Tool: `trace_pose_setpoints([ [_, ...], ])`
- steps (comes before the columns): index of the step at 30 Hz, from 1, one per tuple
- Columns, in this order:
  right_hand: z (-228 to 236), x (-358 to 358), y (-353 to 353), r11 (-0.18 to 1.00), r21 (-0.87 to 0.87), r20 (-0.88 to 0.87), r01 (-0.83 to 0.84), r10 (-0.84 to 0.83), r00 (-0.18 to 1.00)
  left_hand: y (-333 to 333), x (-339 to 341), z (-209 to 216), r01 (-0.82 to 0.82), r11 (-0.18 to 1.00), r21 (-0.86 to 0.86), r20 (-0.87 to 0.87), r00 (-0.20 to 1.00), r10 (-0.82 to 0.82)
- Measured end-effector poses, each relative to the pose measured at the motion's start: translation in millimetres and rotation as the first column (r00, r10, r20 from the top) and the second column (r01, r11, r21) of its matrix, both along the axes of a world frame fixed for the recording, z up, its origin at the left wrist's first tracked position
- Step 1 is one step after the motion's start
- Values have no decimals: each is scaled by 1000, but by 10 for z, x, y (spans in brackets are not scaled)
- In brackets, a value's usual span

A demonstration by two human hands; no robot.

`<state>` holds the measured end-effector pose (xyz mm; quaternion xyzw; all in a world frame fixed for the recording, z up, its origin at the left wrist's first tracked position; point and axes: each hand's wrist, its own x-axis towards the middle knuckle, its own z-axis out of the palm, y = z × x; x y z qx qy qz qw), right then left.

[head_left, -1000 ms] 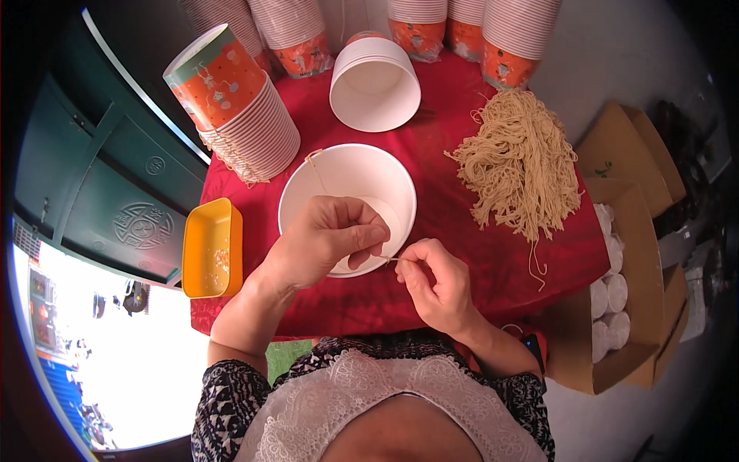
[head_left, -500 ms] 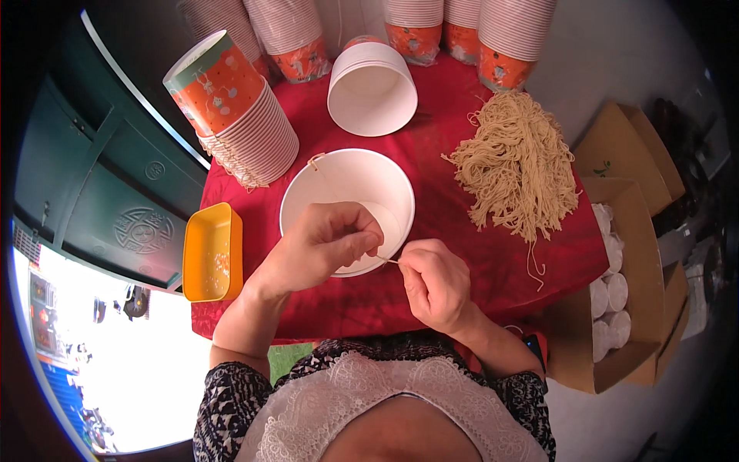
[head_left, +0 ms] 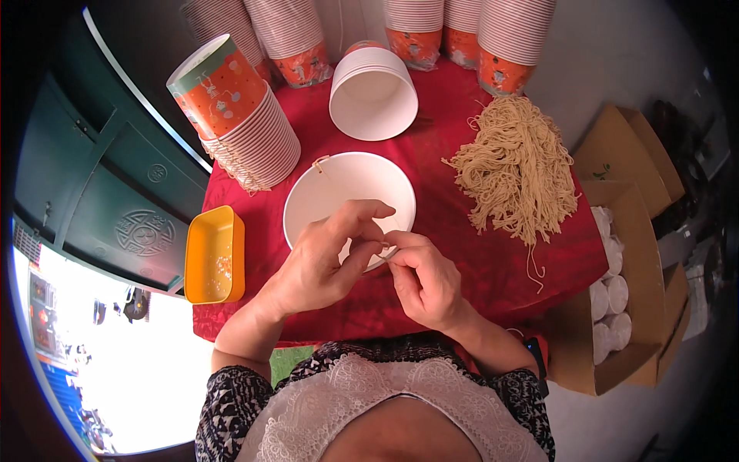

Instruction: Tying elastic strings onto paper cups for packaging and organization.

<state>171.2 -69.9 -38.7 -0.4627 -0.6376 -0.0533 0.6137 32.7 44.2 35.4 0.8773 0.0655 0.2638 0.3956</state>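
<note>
An open white paper bucket [head_left: 350, 181] stands on the table in front of me. A thin tan cord [head_left: 321, 162] passes through its rim at the far left and runs down inside. Over the near rim, my left hand [head_left: 327, 258] has its index finger lifted away from the thumb, and the thumb tip meets the cord's end. Right beside it, my right hand [head_left: 425, 279] pinches the same end between thumb and curled fingers. The fingertips of both hands nearly touch and partly hide the cord there.
A heap of tan cords [head_left: 516, 165] lies on the red tablecloth [head_left: 493, 269] at right. Corded buckets are stacked [head_left: 239, 115] at left, above a yellow tray [head_left: 215, 254]. Nested white buckets [head_left: 375, 96] lie behind. An open carton [head_left: 639, 292] with white rolls stands right.
My left index finger has lifted off the thumb and stretched out. My right hand has moved slightly left and up, bringing its fingertips to the left thumb.
</note>
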Motion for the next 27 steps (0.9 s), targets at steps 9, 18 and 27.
trace_pose_setpoints([
  [9,-25,-8,23,999,44,-33,-11,13,999,8,10,-100,-67,989,135,89,995,55],
  [18,-116,-50,6,995,60,-41,83,-80,996,-25,-9,-48,-91,916,392,66,995,71],
  [27,-122,-95,12,994,61,-162,91,-80,984,-125,-132,4,-56,894,445,11,998,58],
])
